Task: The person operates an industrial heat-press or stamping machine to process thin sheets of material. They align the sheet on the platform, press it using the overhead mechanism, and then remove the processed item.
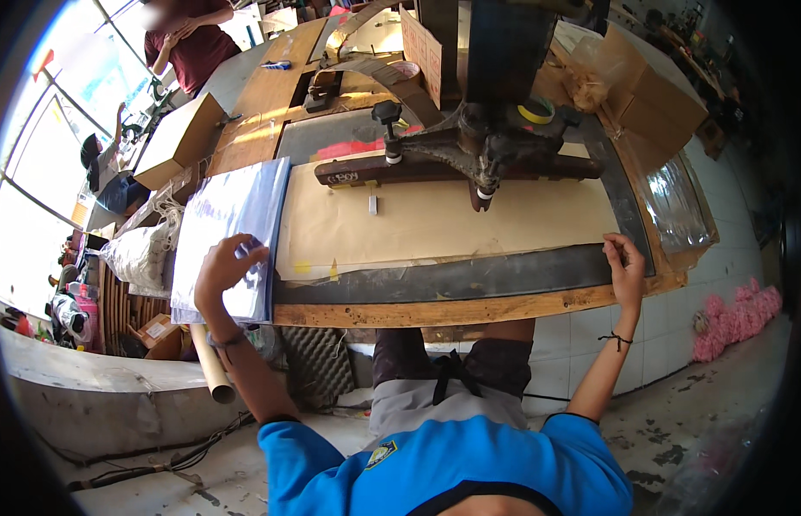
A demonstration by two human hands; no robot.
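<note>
I cannot tell whether either curled grip holds anything, my left hand (227,271) over the plastic sheets (231,202) at centre left, stacked flat presumably for easy reach, my right hand (624,262) at centre right near the paper (469,225) lying beneath the bar (538,168).

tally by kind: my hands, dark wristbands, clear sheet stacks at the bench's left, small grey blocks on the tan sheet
Hands: 2 (left hand, right hand)
Dark wristbands: 2 (left wristband, right wristband)
Clear sheet stack: 1
Small grey block: 1
Total: 6
</note>
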